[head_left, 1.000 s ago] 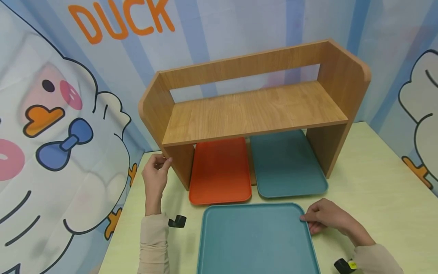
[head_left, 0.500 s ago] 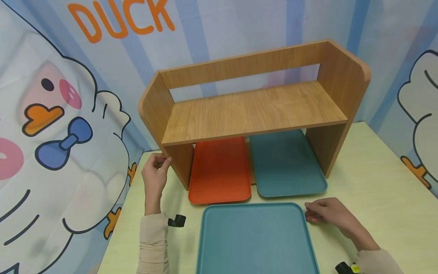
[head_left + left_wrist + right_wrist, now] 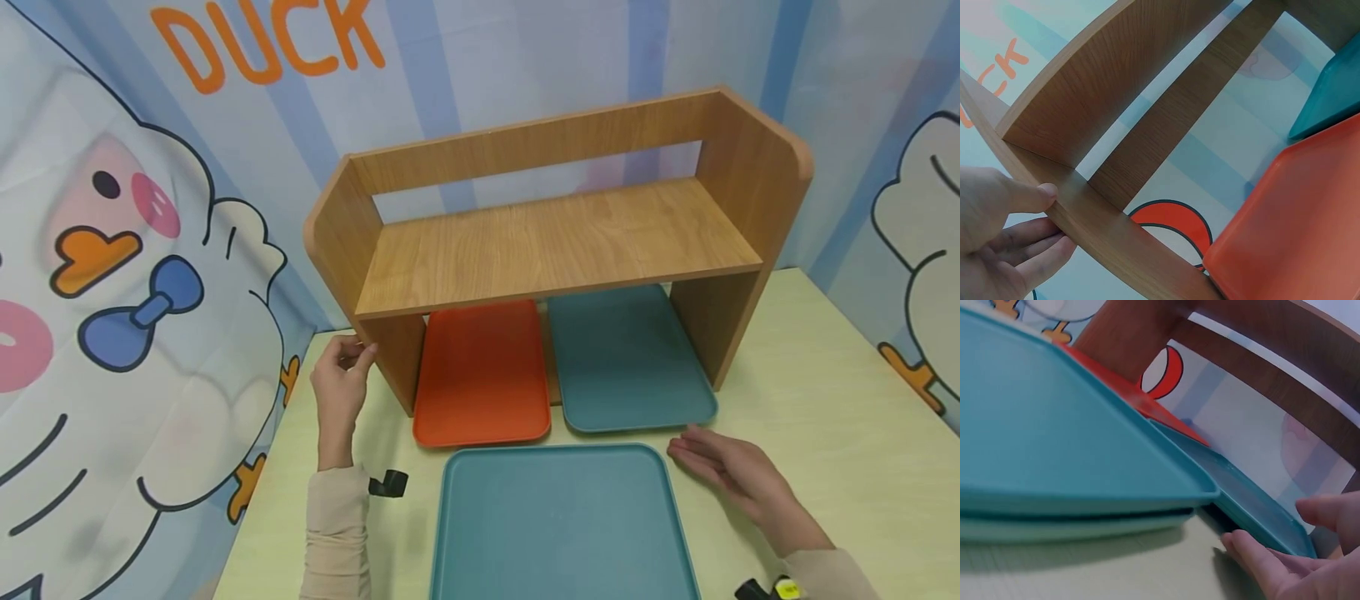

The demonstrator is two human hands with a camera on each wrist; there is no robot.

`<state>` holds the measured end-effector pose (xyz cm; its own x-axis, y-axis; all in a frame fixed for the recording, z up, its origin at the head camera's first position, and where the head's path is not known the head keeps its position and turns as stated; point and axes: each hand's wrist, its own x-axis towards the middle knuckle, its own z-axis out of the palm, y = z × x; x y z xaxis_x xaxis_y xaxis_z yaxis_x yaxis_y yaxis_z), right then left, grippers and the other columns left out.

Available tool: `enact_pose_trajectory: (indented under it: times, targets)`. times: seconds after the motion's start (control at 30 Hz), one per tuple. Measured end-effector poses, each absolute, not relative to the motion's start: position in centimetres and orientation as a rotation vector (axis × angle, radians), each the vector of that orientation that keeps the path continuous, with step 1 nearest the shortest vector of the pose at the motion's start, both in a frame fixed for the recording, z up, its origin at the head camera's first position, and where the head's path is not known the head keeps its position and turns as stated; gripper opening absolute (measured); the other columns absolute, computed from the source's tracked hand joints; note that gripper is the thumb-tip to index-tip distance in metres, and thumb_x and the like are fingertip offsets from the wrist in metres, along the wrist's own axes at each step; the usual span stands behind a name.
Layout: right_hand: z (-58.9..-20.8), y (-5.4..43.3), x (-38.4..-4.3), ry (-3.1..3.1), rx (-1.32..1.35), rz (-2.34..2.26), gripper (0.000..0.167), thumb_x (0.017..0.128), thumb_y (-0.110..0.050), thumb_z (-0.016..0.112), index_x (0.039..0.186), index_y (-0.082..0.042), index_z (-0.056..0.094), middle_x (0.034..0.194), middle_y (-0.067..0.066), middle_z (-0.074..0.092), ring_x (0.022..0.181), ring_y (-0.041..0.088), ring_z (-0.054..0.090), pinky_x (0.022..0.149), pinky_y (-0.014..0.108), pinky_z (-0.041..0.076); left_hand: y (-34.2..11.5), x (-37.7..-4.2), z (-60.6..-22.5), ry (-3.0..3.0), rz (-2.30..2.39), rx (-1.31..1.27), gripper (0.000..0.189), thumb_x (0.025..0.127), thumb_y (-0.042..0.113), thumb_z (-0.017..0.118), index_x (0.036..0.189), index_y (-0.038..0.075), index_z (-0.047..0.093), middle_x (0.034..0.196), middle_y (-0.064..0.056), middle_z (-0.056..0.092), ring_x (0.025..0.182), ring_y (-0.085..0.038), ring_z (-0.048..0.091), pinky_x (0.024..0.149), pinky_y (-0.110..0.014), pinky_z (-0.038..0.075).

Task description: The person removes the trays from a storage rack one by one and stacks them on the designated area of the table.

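Note:
At the left side panel of a wooden desk shelf [image 3: 562, 242], my left hand [image 3: 341, 383] pinches the panel's edge between thumb and curled fingers, as the left wrist view shows. My right hand [image 3: 735, 475] has its fingers extended. It is beside the front right corner of a teal tray [image 3: 630, 358] under the shelf; whether the fingertips touch it I cannot tell. An orange tray [image 3: 483, 375] lies left of that one, partly beneath the shelf board. In front, a larger teal tray [image 3: 562, 525] lies on the table; a paler layer [image 3: 1085, 530] shows under its rim.
The pale yellow table [image 3: 832, 400] runs on to the right of the trays. A printed duck cloth [image 3: 510, 67] hangs close behind the shelf and at both sides. Small black wrist cameras [image 3: 388, 484] sit at both sleeves.
My right hand has let go of the front teal tray's right edge, moved slightly away, and straightened its fingers toward the tray behind. The left hand has stayed put.

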<state>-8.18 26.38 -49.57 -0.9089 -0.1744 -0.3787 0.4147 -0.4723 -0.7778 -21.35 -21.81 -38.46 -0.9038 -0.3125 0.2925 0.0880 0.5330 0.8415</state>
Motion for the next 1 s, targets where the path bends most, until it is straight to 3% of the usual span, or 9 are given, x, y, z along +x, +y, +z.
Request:
enact_pose_trajectory:
  times: [0.07, 0.17, 0.23, 0.37, 0.47, 0.83, 1.0]
  targets:
    - [-49.8, 26.3, -8.2, 1.249, 0.374, -2.477, 0.027, 0.098, -0.016, 0.054, 0.119, 0.001, 0.056, 0.108, 0.016, 0.069, 0.104, 0.022, 0.067, 0.099, 0.032, 0.046, -21.8, -21.3, -38.4, -2.366, -1.329, 0.183, 0.024, 0.091, 0.021, 0.066, 0.109, 0.006, 0.062, 0.100, -0.013, 0.065, 0.093, -0.025, 0.062, 0.077, -0.034, 0.047]
    - [-50.0, 26.1, -8.3, 1.150, 0.384, -2.541, 0.035, 0.099, -0.015, 0.051, 0.127, 0.005, 0.043, 0.106, 0.017, 0.069, 0.104, 0.022, 0.067, 0.100, 0.030, 0.045, -21.8, -21.3, -38.4, -2.366, -1.331, 0.182, 0.024, 0.091, 0.021, 0.066, 0.109, 0.006, 0.062, 0.100, -0.013, 0.065, 0.093, -0.025, 0.061, 0.076, -0.033, 0.047]
    - [-50.2, 26.0, -8.3, 1.102, 0.379, -2.577, 0.034, 0.099, -0.013, 0.050, 0.127, 0.006, 0.043, 0.106, 0.018, 0.069, 0.104, 0.023, 0.067, 0.100, 0.029, 0.044, -21.8, -21.3, -38.4, -2.366, -1.332, 0.182, 0.024, 0.091, 0.021, 0.066, 0.109, 0.006, 0.062, 0.100, -0.013, 0.065, 0.093, -0.025, 0.061, 0.076, -0.033, 0.046]
    - [-50.4, 25.8, -8.4, 0.989, 0.405, -2.632, 0.016, 0.099, -0.010, 0.050, 0.104, -0.001, 0.063, 0.103, 0.019, 0.069, 0.102, 0.024, 0.067, 0.101, 0.028, 0.043, -21.8, -21.2, -38.4, -2.366, -1.333, 0.181, 0.024, 0.091, 0.021, 0.066, 0.108, 0.006, 0.062, 0.100, -0.013, 0.065, 0.092, -0.024, 0.061, 0.075, -0.033, 0.046]
    - [-50.5, 25.6, -8.6, 0.969, 0.434, -2.648, 0.017, 0.098, -0.009, 0.051, 0.096, -0.005, 0.067, 0.101, 0.017, 0.069, 0.100, 0.023, 0.068, 0.102, 0.028, 0.043, -21.8, -21.2, -38.4, -2.363, -1.336, 0.176, 0.023, 0.091, 0.020, 0.066, 0.108, 0.005, 0.062, 0.100, -0.014, 0.065, 0.091, -0.025, 0.061, 0.075, -0.032, 0.046]
    - [-50.6, 24.6, -9.5, 0.953, 0.472, -2.709, 0.019, 0.099, -0.004, 0.048, 0.093, -0.005, 0.066, 0.095, 0.013, 0.071, 0.095, 0.019, 0.069, 0.100, 0.026, 0.044, -21.8, -21.2, -38.3, -2.363, -1.340, 0.180, 0.023, 0.090, 0.020, 0.066, 0.108, 0.006, 0.062, 0.101, -0.013, 0.065, 0.092, -0.025, 0.061, 0.076, -0.033, 0.046]
    - [-50.5, 24.3, -9.7, 0.973, 0.511, -2.722, 0.009, 0.098, -0.003, 0.049, 0.097, -0.006, 0.058, 0.092, 0.011, 0.071, 0.093, 0.016, 0.070, 0.100, 0.025, 0.044, -21.9, -21.3, -38.3, -2.364, -1.351, 0.182, 0.024, 0.090, 0.020, 0.067, 0.109, 0.006, 0.063, 0.101, -0.013, 0.065, 0.093, -0.024, 0.061, 0.076, -0.033, 0.046]
